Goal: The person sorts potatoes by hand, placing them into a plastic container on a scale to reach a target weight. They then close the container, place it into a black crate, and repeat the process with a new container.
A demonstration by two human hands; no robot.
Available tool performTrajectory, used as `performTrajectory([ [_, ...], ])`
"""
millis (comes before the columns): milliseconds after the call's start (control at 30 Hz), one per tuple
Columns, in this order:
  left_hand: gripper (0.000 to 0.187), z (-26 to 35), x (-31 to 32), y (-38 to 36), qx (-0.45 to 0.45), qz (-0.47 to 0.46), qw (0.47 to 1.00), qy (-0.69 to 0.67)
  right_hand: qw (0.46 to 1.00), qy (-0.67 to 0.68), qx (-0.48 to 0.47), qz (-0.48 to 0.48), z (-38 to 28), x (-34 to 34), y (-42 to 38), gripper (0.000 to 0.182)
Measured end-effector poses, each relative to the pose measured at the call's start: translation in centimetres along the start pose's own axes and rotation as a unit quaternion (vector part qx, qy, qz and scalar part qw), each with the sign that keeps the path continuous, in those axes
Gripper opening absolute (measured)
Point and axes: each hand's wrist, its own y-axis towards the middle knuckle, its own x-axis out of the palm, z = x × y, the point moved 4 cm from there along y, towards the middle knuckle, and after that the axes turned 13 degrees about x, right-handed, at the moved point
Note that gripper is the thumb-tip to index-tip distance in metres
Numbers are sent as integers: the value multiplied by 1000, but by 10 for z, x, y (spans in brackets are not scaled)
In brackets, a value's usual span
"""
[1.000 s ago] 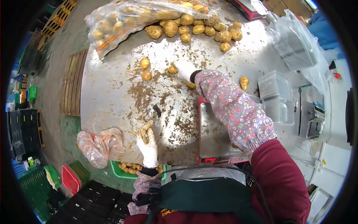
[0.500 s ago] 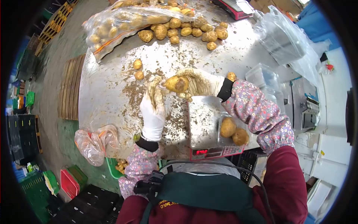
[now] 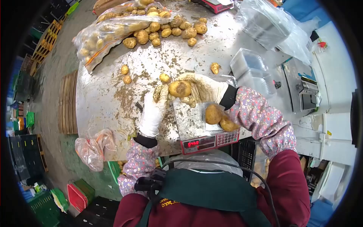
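Observation:
My right hand, in a soiled white glove, holds a potato above the left back edge of the scale. A brownish patch shows on the potato's skin. My left hand, also gloved, has its fingers curled together against the potato's left end. Below both hands is the digital scale, its red display reading about 0.460. On its right side sits a clear plastic tub with two potatoes, one potato nearer the back. My right forearm partly covers the tub. A small potato lies just behind the hands.
A plastic bag spills many potatoes across the back of the dirt-strewn metal table. Stacked clear tubs stand at the right, near a large plastic wrap. A crumpled plastic bag hangs at the left front edge.
The camera view has shifted, so the table's contents appear farther left. The potato has turned slightly between my hands, and my left fingers are more curled. The small potato behind them has come into view.

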Motion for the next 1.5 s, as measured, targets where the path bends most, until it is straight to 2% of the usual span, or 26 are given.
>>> performTrajectory([
  [67,18,-7,0,-6,-65,56,995,-56,999,10,26,-42,6,0,3,44],
  [167,22,11,-5,-17,-131,29,977,-166,999,26,25,-26,13,0,13,45],
  [200,22,1,-12,-19,-130,35,977,-166,995,58,24,-80,15,3,18,46],
  [267,23,-26,-16,-27,-147,-20,913,-379,986,89,32,-136,19,20,24,46],
  [300,24,-22,-14,-37,-174,57,915,-359,994,85,38,-64,18,36,22,45],
  [333,28,-10,-12,-38,-122,19,928,-352,996,81,42,7,17,46,25,43],
  [433,32,-16,-36,-39,-84,162,957,-227,999,34,12,-10,19,53,54,40],
  [533,34,15,-54,-42,-101,297,882,-352,996,-50,-25,65,23,65,77,34],
  [600,33,25,-54,-39,24,141,977,-159,964,-226,-80,111,30,55,90,35],
  [667,32,30,-57,-36,25,189,969,-158,988,-124,-92,22,42,70,109,36],
  [733,26,36,-67,-34,113,205,971,56,998,-7,-41,37,42,87,106,36],
  [767,24,27,-69,-33,83,213,973,-39,998,-50,-33,30,39,89,103,36],
  [867,28,24,-84,-29,76,171,982,27,996,-5,-45,-75,35,100,99,36],
  [900,32,29,-87,-23,80,186,979,19,996,-4,-47,-73,35,99,97,36],
  [933,34,30,-82,-21,52,249,949,-184,999,25,-27,-40,37,93,93,37],
  [1000,31,15,-92,-18,-49,238,955,-170,998,61,-15,-1,39,82,80,38],
  [1067,31,3,-95,-21,-36,186,968,-166,998,32,-50,-35,42,74,58,46],
  [1133,39,-23,-113,-31,-54,115,985,115,993,-59,-94,29,27,72,6,41],
  [1167,42,-40,-123,-41,-87,106,974,179,951,-146,-197,190,23,63,-29,44],
  [1200,45,-58,-133,-49,-114,96,958,243,900,-290,-257,200,15,41,-51,43],
  [1233,43,-75,-144,-56,-65,74,927,363,890,-304,-215,263,18,26,-77,40],
  [1333,40,-139,-160,-80,83,17,721,688,787,-392,-245,408,48,-34,-139,47],
  [1367,48,-107,-140,-70,-18,-25,766,642,786,-386,-246,415,62,-48,-148,47],
  [1433,47,-67,-102,-56,31,-52,784,617,623,-551,-204,516,86,-61,-161,52],
  [1467,47,-59,-87,-53,77,-71,800,591,623,-544,-207,522,96,-64,-162,52],
  [1500,47,-76,-83,-46,-10,-133,857,497,569,-570,-232,546,101,-63,-162,54],
])
